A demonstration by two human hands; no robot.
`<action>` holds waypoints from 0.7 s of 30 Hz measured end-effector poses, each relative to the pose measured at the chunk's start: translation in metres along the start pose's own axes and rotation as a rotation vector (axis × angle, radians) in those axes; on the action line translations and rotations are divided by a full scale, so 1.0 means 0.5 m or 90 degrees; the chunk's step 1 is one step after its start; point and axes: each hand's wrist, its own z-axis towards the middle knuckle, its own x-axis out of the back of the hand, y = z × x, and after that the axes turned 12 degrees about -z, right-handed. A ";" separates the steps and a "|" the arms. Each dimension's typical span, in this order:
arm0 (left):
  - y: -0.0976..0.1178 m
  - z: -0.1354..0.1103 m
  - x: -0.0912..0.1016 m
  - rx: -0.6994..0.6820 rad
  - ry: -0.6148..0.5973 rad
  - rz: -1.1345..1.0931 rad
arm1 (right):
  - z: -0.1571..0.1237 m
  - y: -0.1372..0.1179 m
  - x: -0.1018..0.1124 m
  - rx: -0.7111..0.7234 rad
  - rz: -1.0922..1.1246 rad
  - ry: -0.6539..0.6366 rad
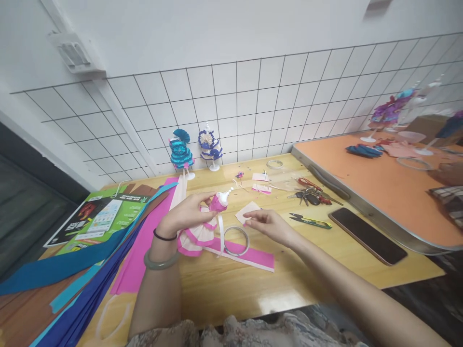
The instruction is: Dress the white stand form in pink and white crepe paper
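My left hand [186, 212] is closed around a small doll form [217, 205] dressed in a pink and white paper dress, held just above the wooden table [224, 284]. A white strip trails down from the dress. My right hand [269, 224] hovers beside it with fingers loosely pinched on something I cannot make out, right above a roll of clear tape [236, 240]. A pink paper strip [253, 255] lies under the tape. A small pale paper piece [248, 211] rests between both hands.
Stacked pink, blue and teal crepe sheets [90, 279] and a green packet [104, 217] fill the left. Two dressed dolls [195, 149] stand by the wire grid. Snips [311, 221], keys [309, 195] and a phone [367, 235] lie right. An orange table [379, 183] adjoins.
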 end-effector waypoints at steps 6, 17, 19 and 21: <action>0.025 0.021 0.039 0.065 -0.079 0.073 | -0.063 0.136 0.154 -0.059 -0.457 0.224; 0.067 0.075 0.089 0.145 -0.185 0.081 | -0.133 0.267 0.190 0.020 -0.861 0.158; 0.071 0.078 0.092 0.148 -0.191 0.094 | -0.126 0.276 0.195 0.005 -0.850 0.165; 0.074 0.079 0.092 0.148 -0.198 0.093 | -0.116 0.277 0.198 -0.013 -0.785 0.176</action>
